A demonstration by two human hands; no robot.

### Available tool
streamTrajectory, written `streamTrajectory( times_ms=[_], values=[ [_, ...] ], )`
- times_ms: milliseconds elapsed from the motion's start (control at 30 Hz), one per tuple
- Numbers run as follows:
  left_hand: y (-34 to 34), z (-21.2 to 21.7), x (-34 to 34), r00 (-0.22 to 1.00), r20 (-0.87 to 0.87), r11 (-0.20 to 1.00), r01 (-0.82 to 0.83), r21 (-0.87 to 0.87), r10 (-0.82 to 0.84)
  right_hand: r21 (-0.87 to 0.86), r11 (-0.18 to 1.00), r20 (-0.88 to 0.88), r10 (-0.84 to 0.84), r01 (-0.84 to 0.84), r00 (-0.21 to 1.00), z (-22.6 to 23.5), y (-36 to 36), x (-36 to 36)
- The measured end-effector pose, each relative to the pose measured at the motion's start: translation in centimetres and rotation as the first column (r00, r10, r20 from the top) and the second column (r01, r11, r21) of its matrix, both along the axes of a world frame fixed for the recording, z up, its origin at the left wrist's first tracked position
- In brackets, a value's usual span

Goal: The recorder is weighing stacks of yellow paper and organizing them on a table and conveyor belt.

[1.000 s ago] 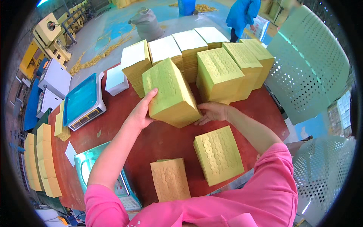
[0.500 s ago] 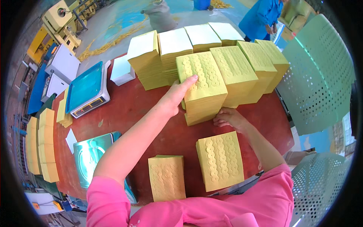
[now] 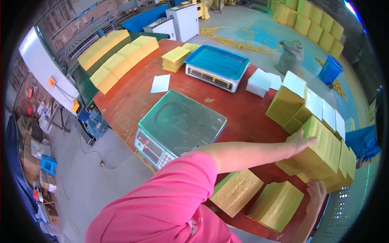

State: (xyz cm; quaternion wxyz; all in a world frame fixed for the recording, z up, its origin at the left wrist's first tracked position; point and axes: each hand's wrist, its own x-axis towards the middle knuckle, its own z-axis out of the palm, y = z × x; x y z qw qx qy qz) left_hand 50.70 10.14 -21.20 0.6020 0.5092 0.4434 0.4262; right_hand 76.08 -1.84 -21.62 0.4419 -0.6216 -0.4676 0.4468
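Note:
A tall stack of embossed yellow paper stands at the front of a row of similar stacks on the right side of the red table. My left hand holds its upper left side, thumb laid along the top and the other fingers mostly hidden. Low at the stack's near corner is my right hand, its fingers slightly bent and apart, with nothing visible in them. Two shorter yellow paper stacks, one on the left and one on the right, rest nearer to me, below my left forearm.
A digital scale with a steel plate sits left of my arm; a blue-topped scale is farther back. White-topped stacks line the far side of the row. A perforated green panel borders the table's right edge.
The view has swung left, bringing more of the left floor and table into sight and shifting the stacks rightward. Both hands remain at the same tall stack.

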Motion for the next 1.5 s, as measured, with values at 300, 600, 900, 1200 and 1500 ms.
streamTrajectory(
  times_ms=[300,600,900,1200,1500],
  values=[
    [-16.1,3.3,-22.0,0.995,0.009,0.991,0.099,0.092,-0.101,0.215,0.762,0.313,0.539,-0.611,0.782,9.3,-12.1,-22.1],
    [-36.1,-1.0,-59.3,0.668,-0.101,0.666,-0.744,-0.062,0.737,0.139,0.65,-0.454,0.712,-0.747,0.535,0.5,-17.0,-50.7],
    [-44.6,-4.9,-90.3,0.327,-0.402,0.444,-0.863,0.241,0.855,0.005,0.378,-0.487,0.81,-0.926,0.328,-4.9,-22.5,-83.7],
    [-36.7,-6.8,-109.5,0.063,-0.619,0.572,-0.464,0.676,0.783,-0.039,0.3,-0.604,0.753,-0.953,0.261,-6.6,-23.0,-102.7],
    [-34.8,-8.1,-109.8,-0.106,-0.606,0.571,-0.242,0.785,0.788,-0.106,0.4,-0.565,0.729,-0.91,0.386,-7.5,-21.3,-107.9]
  ],
)
